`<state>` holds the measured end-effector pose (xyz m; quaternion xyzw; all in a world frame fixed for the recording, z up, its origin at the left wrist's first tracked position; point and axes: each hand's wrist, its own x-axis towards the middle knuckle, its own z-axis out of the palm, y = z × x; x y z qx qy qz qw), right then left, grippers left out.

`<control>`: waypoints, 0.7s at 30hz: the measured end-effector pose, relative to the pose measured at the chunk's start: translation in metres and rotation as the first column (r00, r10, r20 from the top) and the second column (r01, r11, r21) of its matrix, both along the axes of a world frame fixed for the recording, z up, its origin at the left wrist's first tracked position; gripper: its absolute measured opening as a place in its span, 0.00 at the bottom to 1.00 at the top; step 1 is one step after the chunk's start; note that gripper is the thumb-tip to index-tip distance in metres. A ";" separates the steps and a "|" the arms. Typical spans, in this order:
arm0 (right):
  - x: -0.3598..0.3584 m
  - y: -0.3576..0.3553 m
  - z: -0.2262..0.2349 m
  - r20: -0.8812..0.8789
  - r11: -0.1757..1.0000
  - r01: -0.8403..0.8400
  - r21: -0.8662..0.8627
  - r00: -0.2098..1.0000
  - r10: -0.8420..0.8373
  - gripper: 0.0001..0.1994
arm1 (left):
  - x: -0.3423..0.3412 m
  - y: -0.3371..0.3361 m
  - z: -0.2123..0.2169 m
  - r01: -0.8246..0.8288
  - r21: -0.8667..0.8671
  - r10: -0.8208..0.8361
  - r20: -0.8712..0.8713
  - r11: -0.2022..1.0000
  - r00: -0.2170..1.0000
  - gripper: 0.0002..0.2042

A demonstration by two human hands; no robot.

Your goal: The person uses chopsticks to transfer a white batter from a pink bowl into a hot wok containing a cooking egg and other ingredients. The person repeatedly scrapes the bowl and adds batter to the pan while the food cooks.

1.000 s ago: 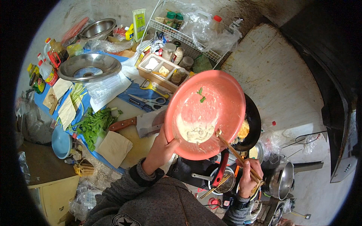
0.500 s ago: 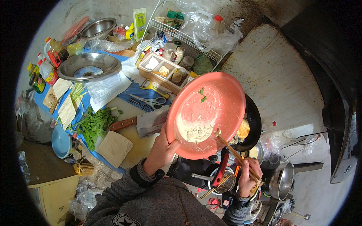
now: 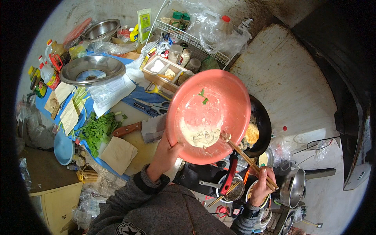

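My left hand (image 3: 163,157) grips the near-left rim of a pink plastic bowl (image 3: 237,92), which is tilted so its inside shows. Pale, thick batter (image 3: 197,135) lies low in the bowl, and green leaf bits (image 3: 203,96) stick to its wall. Closed around a pair of wooden chopsticks (image 3: 250,161) is my right hand (image 3: 262,186). The chopstick tips, with a small batter-coated lump (image 3: 226,136) at them, are over the bowl's right inner side. Partly hidden behind the bowl is a black frying pan (image 3: 265,121) holding a golden fried piece (image 3: 252,134).
A cleaver (image 3: 131,129) lies on a cutting board left of the bowl, near leafy greens (image 3: 98,131) and scissors (image 3: 158,106). The pan's red handle (image 3: 230,176) crosses a small pot (image 3: 236,192). A seasoning box (image 3: 162,75) stands behind, below a wire rack (image 3: 192,37).
The bowl has shifted slightly left and toward me with my left hand. My right hand has moved a little to the right, chopsticks still held; more of the fried piece shows.
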<state>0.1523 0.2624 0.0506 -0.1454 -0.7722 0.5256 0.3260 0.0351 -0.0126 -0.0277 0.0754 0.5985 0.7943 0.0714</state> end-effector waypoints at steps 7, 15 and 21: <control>0.004 0.003 -0.003 -0.023 0.995 0.010 -0.096 1.000 -0.012 0.08 | -0.001 -0.004 0.001 -0.031 -0.006 0.032 0.107 0.999 0.994 0.27; 0.006 0.016 -0.003 -0.089 0.987 0.043 -0.155 0.994 -0.058 0.08 | -0.004 -0.004 -0.010 -0.068 0.013 0.066 0.115 0.998 0.991 0.23; 0.003 0.043 -0.004 -0.098 0.961 0.218 -0.169 0.967 -0.236 0.08 | -0.010 -0.014 -0.008 -0.198 0.075 0.165 0.316 0.977 0.934 0.20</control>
